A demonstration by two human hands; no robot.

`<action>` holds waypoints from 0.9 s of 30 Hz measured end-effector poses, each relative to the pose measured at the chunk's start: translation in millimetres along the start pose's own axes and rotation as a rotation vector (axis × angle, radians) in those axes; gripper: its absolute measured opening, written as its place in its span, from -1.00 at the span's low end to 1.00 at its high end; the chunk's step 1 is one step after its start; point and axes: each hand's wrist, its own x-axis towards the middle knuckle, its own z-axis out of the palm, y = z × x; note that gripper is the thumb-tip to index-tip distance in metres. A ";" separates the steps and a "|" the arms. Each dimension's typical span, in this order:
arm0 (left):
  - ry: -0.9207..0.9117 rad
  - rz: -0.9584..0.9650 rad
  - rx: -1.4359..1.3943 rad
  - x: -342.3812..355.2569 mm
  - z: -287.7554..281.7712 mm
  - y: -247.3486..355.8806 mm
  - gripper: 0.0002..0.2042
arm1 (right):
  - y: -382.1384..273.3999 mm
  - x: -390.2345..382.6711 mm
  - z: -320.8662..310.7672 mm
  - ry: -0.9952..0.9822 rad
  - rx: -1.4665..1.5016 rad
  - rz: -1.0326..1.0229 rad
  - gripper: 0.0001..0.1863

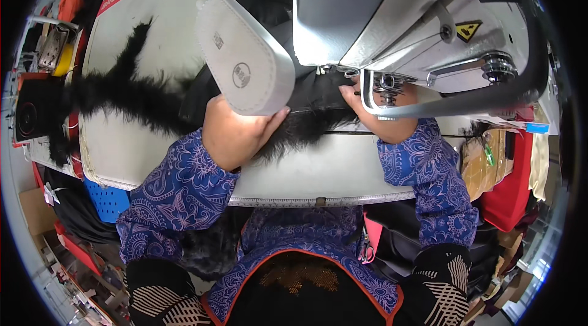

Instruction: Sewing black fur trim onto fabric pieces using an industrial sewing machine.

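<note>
Black fabric (315, 92) lies under the head of a sewing machine (352, 13), whose lamp lights the needle area. A fluffy black feather trim (300, 133) runs along the fabric's near edge and trails off to the left. My left hand (236, 133) is closed on the fabric left of the needle, thumb stretched along the trim; a white rounded cover (251, 59) hides its other fingers. Right of the needle, my right hand (392, 121) grips the fabric edge with the thumb showing. The machine's metal guard and thread tensioner hide most of its fingers.
The pale machine table (318, 170) has a measuring tape along its front edge. Feather trim (116, 93) crosses its left side. A dark handle-like bar (533, 50) curves round the machine head. To the right stand a red bin (514, 188) and a clear bag; a blue perforated basket (105, 200) is lower left.
</note>
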 end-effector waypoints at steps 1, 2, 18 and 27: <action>-0.007 0.020 0.003 2.2 -0.9 0.9 -0.78 | -1.5 1.2 -0.3 0.003 0.031 -0.010 -0.84; 0.002 0.042 0.002 5.9 -0.2 -1.0 -0.77 | -2.3 4.5 1.6 0.028 0.089 -0.025 -0.78; -0.031 0.047 -0.050 3.8 -2.3 -28.7 -0.55 | -12.6 6.5 -2.1 0.120 0.007 -0.194 -0.70; -0.022 0.269 -0.292 18.0 7.6 -27.9 -0.60 | -12.5 7.3 0.1 0.069 0.061 -0.263 -0.60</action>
